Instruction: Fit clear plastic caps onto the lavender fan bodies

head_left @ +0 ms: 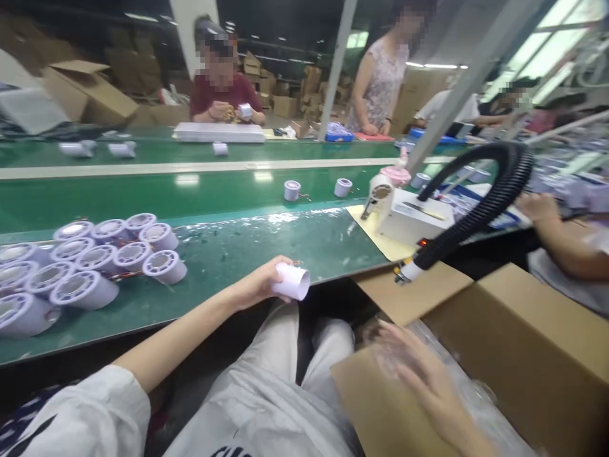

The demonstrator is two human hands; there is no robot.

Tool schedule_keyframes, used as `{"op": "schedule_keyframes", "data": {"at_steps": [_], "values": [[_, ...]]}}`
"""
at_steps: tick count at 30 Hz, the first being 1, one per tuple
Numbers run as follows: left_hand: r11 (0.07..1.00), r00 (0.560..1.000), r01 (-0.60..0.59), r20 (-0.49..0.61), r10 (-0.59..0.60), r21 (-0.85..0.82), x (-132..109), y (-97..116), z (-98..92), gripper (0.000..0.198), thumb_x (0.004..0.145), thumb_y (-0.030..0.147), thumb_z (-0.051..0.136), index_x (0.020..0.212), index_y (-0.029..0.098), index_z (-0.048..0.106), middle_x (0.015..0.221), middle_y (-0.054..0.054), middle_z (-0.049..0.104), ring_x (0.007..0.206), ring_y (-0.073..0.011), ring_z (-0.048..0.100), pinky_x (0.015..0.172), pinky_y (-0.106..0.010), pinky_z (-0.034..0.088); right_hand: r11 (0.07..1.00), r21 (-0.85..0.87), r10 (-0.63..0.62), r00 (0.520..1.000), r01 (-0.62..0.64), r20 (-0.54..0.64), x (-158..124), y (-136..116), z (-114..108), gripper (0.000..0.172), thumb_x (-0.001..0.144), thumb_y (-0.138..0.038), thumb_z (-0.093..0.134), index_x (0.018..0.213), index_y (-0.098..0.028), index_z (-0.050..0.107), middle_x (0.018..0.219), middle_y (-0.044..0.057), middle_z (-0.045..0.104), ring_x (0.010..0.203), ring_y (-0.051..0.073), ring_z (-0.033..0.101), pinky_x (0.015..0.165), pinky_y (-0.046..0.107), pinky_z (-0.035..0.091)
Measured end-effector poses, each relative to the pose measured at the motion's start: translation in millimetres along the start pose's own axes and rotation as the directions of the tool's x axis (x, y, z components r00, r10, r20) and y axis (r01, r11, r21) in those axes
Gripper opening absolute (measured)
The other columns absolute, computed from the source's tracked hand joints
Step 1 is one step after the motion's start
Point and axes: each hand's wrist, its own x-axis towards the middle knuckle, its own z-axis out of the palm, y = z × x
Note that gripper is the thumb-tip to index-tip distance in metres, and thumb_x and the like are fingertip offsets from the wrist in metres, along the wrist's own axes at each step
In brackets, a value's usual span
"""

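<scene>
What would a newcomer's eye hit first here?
Probably the black ribbed hose arching at right. Then the cluster of pale cylinders on the green bench at left. At center, the left hand holds a single cylinder, its open end facing right.

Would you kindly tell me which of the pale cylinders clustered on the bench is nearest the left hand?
It is the rightmost pale cylinder there: none of the others reaches as far toward the left hand.

Left hand: one white cylinder. Worktop: thirteen visible ring-ended cylinders. Near green belt: two wired cylinders. Black hose: one.
</scene>
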Motion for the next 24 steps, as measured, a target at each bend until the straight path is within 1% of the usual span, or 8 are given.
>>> {"op": "schedule_keyframes", "data": {"at_steps": [3, 6, 9, 13, 16, 19, 22, 24], "values": [[0.97, 0.976, 0.133, 0.196, -0.092, -0.204, 6.9, -22.7, 42.7, 0.034, 0.079, 0.049, 0.048, 0.092, 0.018, 0.052, 0.08, -0.002, 0.056, 0.061, -0.0126, 0.054, 0.054, -0.025, 0.045, 0.987, -0.156, -0.041, 0.999, 0.039, -0.008, 7.9, -28.9, 22.1, 0.05, 0.091, -0.031, 0.052, 0.14, -0.027, 0.047, 0.124, 0.013, 0.052, 0.114, 0.028, 0.058, 0.089, 0.04, 0.055], [0.977, 0.937, 0.172, 0.329, -0.121, -0.13, 7.3, -32.1, 67.1, 0.034, 0.082, 0.049, 0.057, 0.086, 0.015, 0.061, 0.076, -0.002, 0.058, 0.059, -0.01, 0.05, 0.054, -0.022, 0.041, 0.951, -0.307, -0.035, 0.999, 0.021, -0.042, 24.1, -46.1, 34.7, 0.049, 0.088, -0.028, 0.056, 0.138, -0.025, 0.052, 0.132, 0.016, 0.047, 0.116, 0.033, 0.053, 0.089, 0.048, 0.054], [0.995, 0.908, -0.006, 0.417, -0.036, 0.099, 5.0, -28.9, 74.3, 0.027, 0.085, 0.04, 0.058, 0.086, 0.015, 0.067, 0.086, -0.004, 0.062, 0.071, -0.0122, 0.055, 0.064, -0.023, 0.043, 0.946, -0.323, 0.059, 0.996, -0.034, 0.07, 28.8, -48.5, 33.8, 0.044, 0.085, -0.021, 0.06, 0.129, -0.028, 0.06, 0.143, 0.015, 0.039, 0.116, 0.035, 0.052, 0.086, 0.051, 0.054], [0.849, 0.905, -0.349, 0.379, 0.195, 0.396, -1.6, -22.1, 75.1, 0.022, 0.089, 0.034, 0.056, 0.093, 0.018, 0.071, 0.099, -0.006, 0.062, 0.093, -0.0171, 0.058, 0.087, -0.03, 0.044, 0.986, -0.096, 0.149, 0.97, -0.133, 0.191, 23.0, -42.3, 29.5, 0.027, 0.08, -0.018, 0.068, 0.106, -0.026, 0.069, 0.139, 0.011, 0.043, 0.123, 0.031, 0.049, 0.094, 0.048, 0.05], [0.811, 0.918, -0.379, 0.296, 0.266, 0.445, -7.0, -24.5, 77.1, 0.025, 0.082, 0.039, 0.067, 0.097, 0.02, 0.071, 0.098, -0.006, 0.063, 0.09, -0.0176, 0.059, 0.083, -0.03, 0.045, 0.964, 0.108, 0.22, 0.955, -0.244, 0.198, 21.3, -41.6, 30.5, 0.007, 0.086, -0.029, 0.066, 0.09, -0.025, 0.07, 0.125, 0.007, 0.053, 0.116, 0.026, 0.055, 0.097, 0.042, 0.048], [0.834, 0.929, -0.361, 0.235, 0.285, 0.417, -9.4, -32.5, 79.7, 0.041, 0.068, 0.045, 0.079, 0.099, 0.02, 0.071, 0.095, -0.005, 0.064, 0.086, -0.0179, 0.059, 0.076, -0.028, 0.046, 0.934, 0.161, 0.296, 0.942, -0.32, 0.156, 22.8, -46.3, 32.6, 0.024, 0.091, -0.03, 0.057, 0.071, -0.022, 0.068, 0.116, 0.006, 0.06, 0.106, 0.024, 0.061, 0.092, 0.04, 0.048], [0.855, 0.939, -0.34, 0.197, 0.283, 0.392, -8.9, -41.6, 80.2, 0.056, 0.058, 0.05, 0.084, 0.104, 0.023, 0.071, 0.093, -0.005, 0.059, 0.083, -0.0181, 0.058, 0.068, -0.027, 0.048, 0.935, 0.186, 0.292, 0.953, -0.301, 0.075, 24.3, -52.2, 32.6, 0.023, 0.087, -0.029, 0.062, 0.066, -0.021, 0.067, 0.112, 0.006, 0.062, 0.102, 0.024, 0.062, 0.086, 0.037, 0.049], [0.843, 0.929, -0.367, 0.208, 0.307, 0.394, -7.6, -46.1, 79.1, 0.063, 0.054, 0.05, 0.085, 0.109, 0.024, 0.07, 0.1, -0.006, 0.057, 0.09, -0.0208, 0.059, 0.076, -0.031, 0.051, 0.917, 0.262, 0.305, 0.952, -0.301, 0.027, 24.7, -54.3, 31.6, 0.025, 0.086, -0.032, 0.063, 0.064, -0.02, 0.067, 0.105, 0.007, 0.062, 0.094, 0.022, 0.062, 0.077, 0.033, 0.051]]}}
